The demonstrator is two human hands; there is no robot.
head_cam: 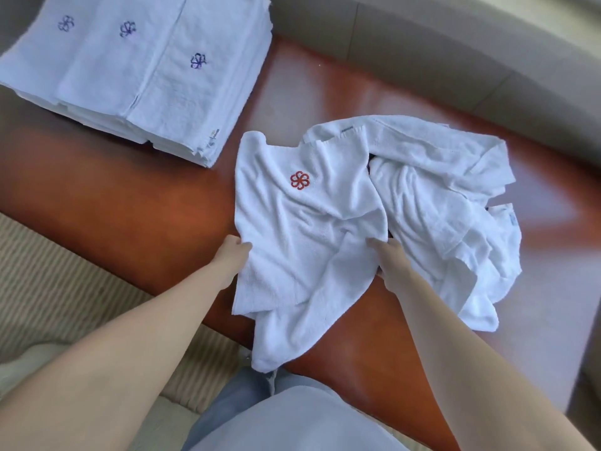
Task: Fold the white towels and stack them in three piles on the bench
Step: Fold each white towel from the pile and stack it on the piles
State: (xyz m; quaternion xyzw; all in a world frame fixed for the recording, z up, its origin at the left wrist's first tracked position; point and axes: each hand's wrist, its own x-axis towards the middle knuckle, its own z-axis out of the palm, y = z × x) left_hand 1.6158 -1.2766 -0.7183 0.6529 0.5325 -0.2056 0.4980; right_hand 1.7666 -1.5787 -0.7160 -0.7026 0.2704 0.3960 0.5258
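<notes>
Towels: folded stack (136,70) sits far-left of the red-logo towel (305,229) mid-bench (162,206), which both left hand (232,255) and right hand (388,255) pinch at its edges, unfolded; crumpled heap (455,203) right still left.

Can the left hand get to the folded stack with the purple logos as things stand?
Probably yes. The left hand grips the red-logo towel's left edge; bare bench lies between it and the folded stack, nothing blocking. It must let go first.
</notes>
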